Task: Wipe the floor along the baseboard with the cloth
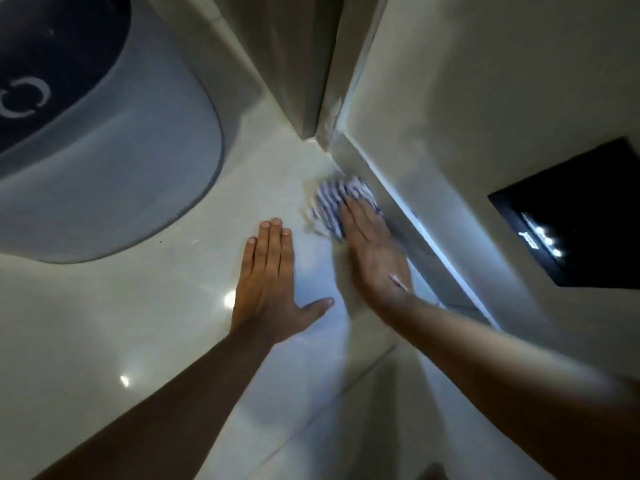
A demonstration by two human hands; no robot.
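Observation:
A blue-and-white striped cloth (334,201) lies bunched on the glossy pale tile floor (138,323), right against the grey baseboard (398,199) near the room corner. My right hand (374,252) presses flat on the near part of the cloth, fingers stretched along the baseboard, and looks blurred. My left hand (268,282) rests flat on the bare floor to the left of the cloth, fingers together, thumb out, holding nothing.
A large grey rounded appliance (114,174) with a dark top panel stands on the floor at the left. A door frame edge (311,64) meets the corner at the top. A black rectangular panel (581,216) sits in the wall at the right.

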